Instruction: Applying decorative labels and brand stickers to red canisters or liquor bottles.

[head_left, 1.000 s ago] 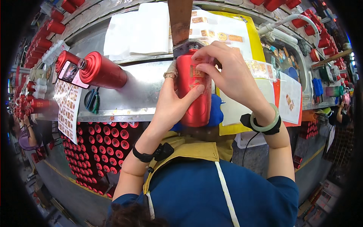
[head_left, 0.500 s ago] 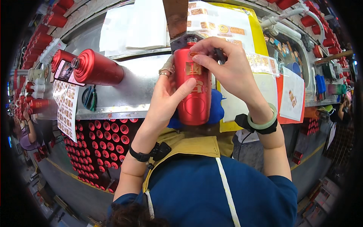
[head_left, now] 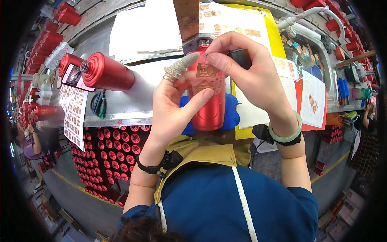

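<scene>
A red bottle [head_left: 209,115] lies on a blue cloth [head_left: 231,115], its neck pointing away from me. Over its upper part is a clear decal film [head_left: 207,71] with gold-brown characters. My right hand [head_left: 252,68] pinches the film's top edge between thumb and forefinger; a dark, flat-looking object [head_left: 240,58] sits in the same hand, its kind unclear. At the bottle's left side, my left hand [head_left: 171,101] has its thumb over the film and its fingers behind it, with a pale cover on one fingertip.
Left on the metal bench stand red bottles [head_left: 109,72], a phone [head_left: 76,76], scissors [head_left: 98,104] and a sheet of printed decals [head_left: 73,117]. White papers [head_left: 145,28] lie behind. Rows of red bottles [head_left: 109,149] fill the space below. Another person [head_left: 34,141] works at far left.
The film with the characters has come away from the bottle's surface. My left fingers have moved from the bottle's side to behind the film, and the dark object shows more in my right hand.
</scene>
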